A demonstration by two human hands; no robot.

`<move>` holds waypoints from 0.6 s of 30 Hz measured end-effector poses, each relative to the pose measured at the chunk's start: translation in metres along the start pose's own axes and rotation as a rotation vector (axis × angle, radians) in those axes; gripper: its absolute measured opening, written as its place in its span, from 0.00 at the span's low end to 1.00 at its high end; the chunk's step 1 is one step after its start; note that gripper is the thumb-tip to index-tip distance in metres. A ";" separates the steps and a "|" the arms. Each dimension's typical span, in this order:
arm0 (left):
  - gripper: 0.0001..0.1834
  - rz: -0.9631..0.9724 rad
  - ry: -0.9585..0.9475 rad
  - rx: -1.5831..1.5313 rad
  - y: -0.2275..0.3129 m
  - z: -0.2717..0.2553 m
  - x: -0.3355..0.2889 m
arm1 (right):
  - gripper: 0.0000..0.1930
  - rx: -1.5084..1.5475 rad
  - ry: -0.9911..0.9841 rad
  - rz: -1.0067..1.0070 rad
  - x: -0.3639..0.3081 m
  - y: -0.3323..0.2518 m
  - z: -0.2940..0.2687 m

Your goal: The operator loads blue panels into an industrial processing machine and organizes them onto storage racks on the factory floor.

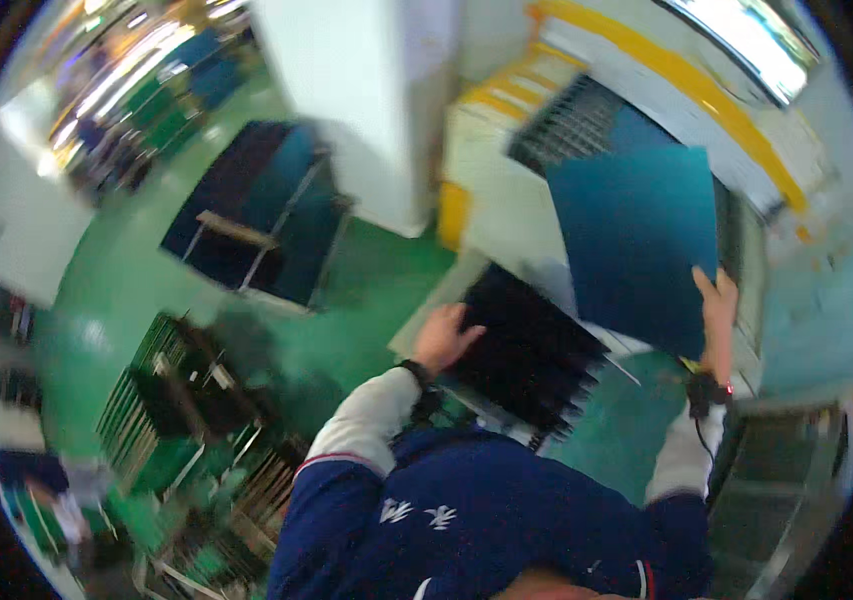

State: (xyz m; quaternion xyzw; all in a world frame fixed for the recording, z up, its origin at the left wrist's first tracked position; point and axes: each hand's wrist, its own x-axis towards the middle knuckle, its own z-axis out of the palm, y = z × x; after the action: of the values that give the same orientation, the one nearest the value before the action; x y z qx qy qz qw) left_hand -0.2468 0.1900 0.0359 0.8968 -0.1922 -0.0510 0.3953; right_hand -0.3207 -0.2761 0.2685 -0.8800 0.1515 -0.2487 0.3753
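Note:
My right hand (716, 315) grips a flat blue sheet (636, 250) by its right edge, with fingers bent round the border. The sheet hangs at a tilt over the white worktop (496, 180). My left hand (446, 340) lies at the left edge of a stack of thin black sheets (526, 345), its fingers spread against them. Staggered corners show along the right side of that stack. Beyond the blue sheet, partly covered by it, lies a dark tray with a grid pattern (571, 125). Motion blurs the view somewhat.
A white pillar (356, 100) stands ahead. To the left is a rack holding dark blue panels (266, 200); slotted racks (186, 390) crowd the lower left. Yellow edging (686, 75) borders the machine. A metal frame (786, 490) stands at lower right.

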 end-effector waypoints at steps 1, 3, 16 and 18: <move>0.31 0.026 0.015 0.015 0.005 0.005 0.003 | 0.18 0.169 0.127 0.115 -0.003 0.017 -0.019; 0.33 0.057 0.017 0.054 0.012 0.013 0.006 | 0.19 0.499 0.401 0.270 -0.012 0.050 -0.039; 0.33 0.055 -0.039 0.101 0.023 0.010 0.010 | 0.09 1.305 0.254 0.656 -0.071 0.133 0.100; 0.33 0.067 -0.024 0.102 0.018 0.009 0.010 | 0.09 1.359 0.218 0.747 -0.071 0.110 0.131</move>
State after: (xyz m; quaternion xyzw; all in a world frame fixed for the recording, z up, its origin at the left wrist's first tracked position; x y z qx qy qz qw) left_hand -0.2450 0.1689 0.0438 0.9081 -0.2290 -0.0386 0.3485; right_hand -0.3161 -0.2410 0.0871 -0.3183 0.2882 -0.2292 0.8735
